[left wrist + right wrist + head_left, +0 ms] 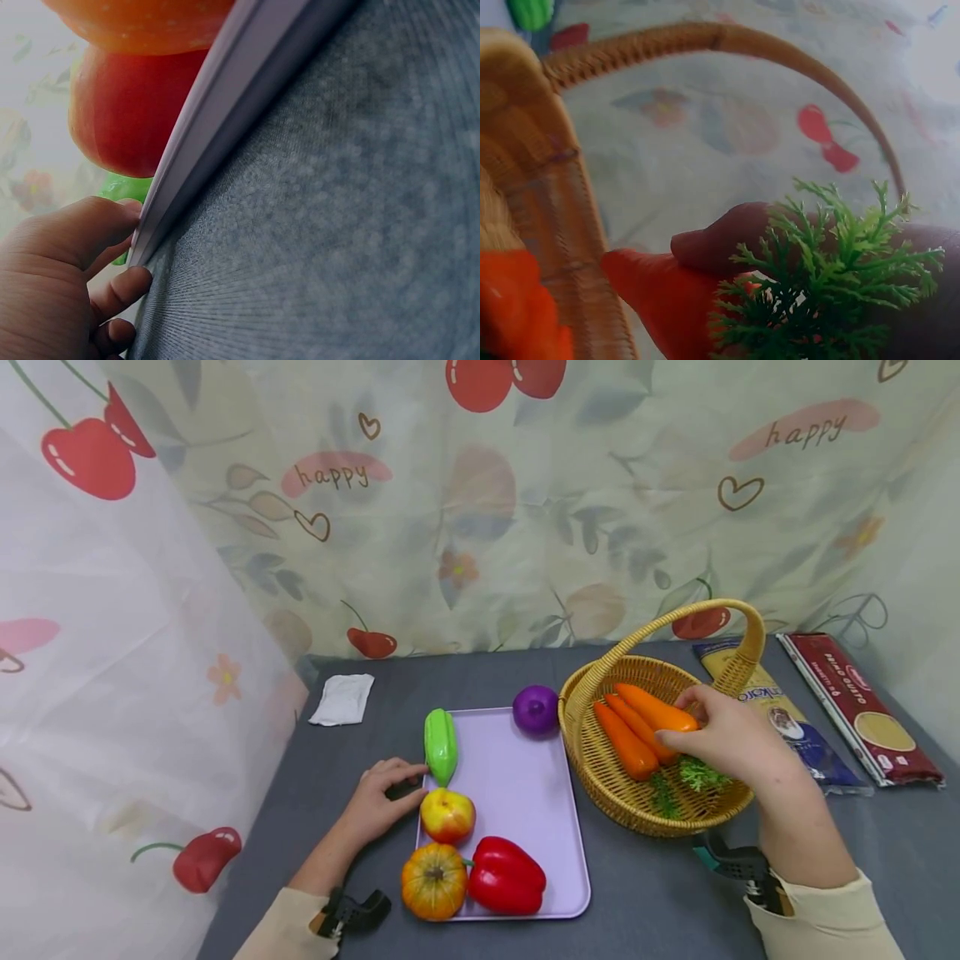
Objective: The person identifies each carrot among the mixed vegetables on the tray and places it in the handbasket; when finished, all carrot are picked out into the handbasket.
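My right hand (723, 735) grips an orange carrot (660, 708) over the wicker basket (600, 789). Its leafy green top (825, 277) shows in the right wrist view. Two more carrots (624, 739) lie beside it in the basket. At the left edge of the lilac tray (517, 785), my left hand (378, 797) touches the rim with thumb and fingertips. Near those fingers sit a long green ribbed fruit (441, 745) and a yellow-red peach (447, 816). A small pumpkin (434, 882) and a red bell pepper (507, 876) are at the tray's near end.
A purple onion (536, 711) rests at the tray's far right corner, against the basket. The tall basket handle (637, 639) arches behind my right hand. Two food packs, one blue-gold (787, 718) and one dark red (862, 710), lie at right. A white packet (342, 699) lies far left.
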`<act>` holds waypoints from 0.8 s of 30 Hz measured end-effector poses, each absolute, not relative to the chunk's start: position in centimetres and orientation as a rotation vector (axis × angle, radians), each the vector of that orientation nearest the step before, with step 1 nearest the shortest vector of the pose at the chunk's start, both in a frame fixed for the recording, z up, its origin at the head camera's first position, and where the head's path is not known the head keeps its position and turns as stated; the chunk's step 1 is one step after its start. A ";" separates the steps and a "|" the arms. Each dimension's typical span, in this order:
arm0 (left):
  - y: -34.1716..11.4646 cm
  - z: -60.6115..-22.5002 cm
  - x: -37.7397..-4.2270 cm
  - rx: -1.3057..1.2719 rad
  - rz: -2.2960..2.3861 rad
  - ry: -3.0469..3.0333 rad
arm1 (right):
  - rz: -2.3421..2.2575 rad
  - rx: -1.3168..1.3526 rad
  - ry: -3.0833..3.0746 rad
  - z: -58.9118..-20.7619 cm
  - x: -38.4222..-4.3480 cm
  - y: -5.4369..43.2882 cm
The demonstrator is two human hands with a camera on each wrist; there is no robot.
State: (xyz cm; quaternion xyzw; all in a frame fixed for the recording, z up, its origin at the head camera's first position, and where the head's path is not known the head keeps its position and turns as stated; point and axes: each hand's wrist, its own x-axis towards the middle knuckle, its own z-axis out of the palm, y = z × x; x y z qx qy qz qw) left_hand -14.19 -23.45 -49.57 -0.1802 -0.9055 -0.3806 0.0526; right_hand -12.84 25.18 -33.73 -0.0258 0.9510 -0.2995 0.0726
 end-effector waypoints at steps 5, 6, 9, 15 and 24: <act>-23.4 -49.5 -14.2 -0.552 -1.162 -2.755 | -0.841 -0.099 2.879 -35.5 -13.5 22.5; -23.4 -49.5 -14.2 -0.555 -1.164 -2.754 | -0.823 -0.104 2.885 -35.8 -13.6 22.0; -23.3 -49.5 -14.2 -0.553 -1.167 -2.757 | -0.756 -0.133 2.936 -36.8 -13.9 20.9; -23.3 -49.5 -14.1 -0.542 -1.158 -2.760 | -0.665 -0.208 3.015 -38.1 -14.2 19.5; -23.3 -49.7 -14.2 -0.541 -1.142 -2.769 | -0.624 -0.289 2.942 -38.6 -14.5 19.1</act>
